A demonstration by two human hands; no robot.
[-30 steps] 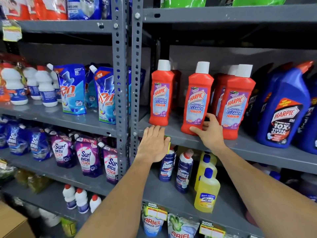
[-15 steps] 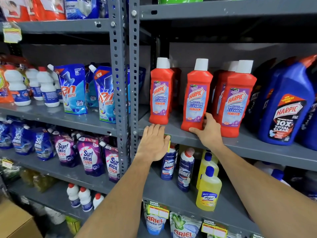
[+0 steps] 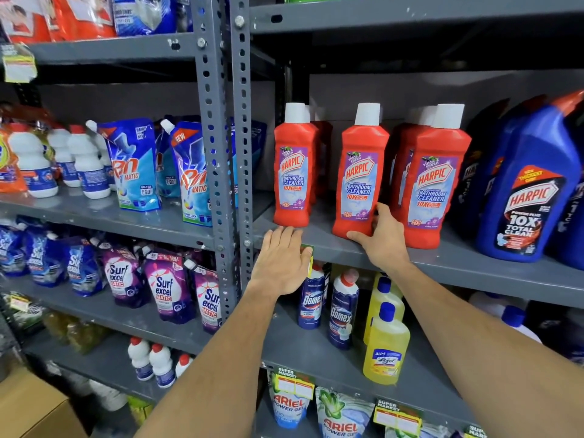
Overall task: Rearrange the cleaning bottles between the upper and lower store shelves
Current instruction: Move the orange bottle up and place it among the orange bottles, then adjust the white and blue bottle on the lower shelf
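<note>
Red Harpic bathroom cleaner bottles with white caps stand on the upper shelf (image 3: 474,267): a left one (image 3: 294,172), a middle one (image 3: 360,178) and a right one (image 3: 433,184), with more behind. My right hand (image 3: 384,238) wraps the base of the middle bottle, thumb in front and fingers on its right side. My left hand (image 3: 282,260) lies flat, fingers together, on the shelf's front edge just below the left bottle, holding nothing. On the lower shelf (image 3: 316,352) stand two dark blue Domex bottles (image 3: 341,314) and yellow Lizol bottles (image 3: 385,349).
Big blue Harpic toilet cleaner bottles (image 3: 531,197) crowd the upper shelf's right end. A grey perforated upright (image 3: 221,159) divides the bays. Rin pouches (image 3: 136,165), Surf Excel pouches (image 3: 164,289) and white bottles (image 3: 34,162) fill the left bay. Ariel packs (image 3: 289,403) hang below; a cardboard box (image 3: 34,409) sits bottom left.
The view has drifted slightly up and closer. My right hand's grip on the middle red bottle's base has tightened a little; my left hand stays on the shelf edge.
</note>
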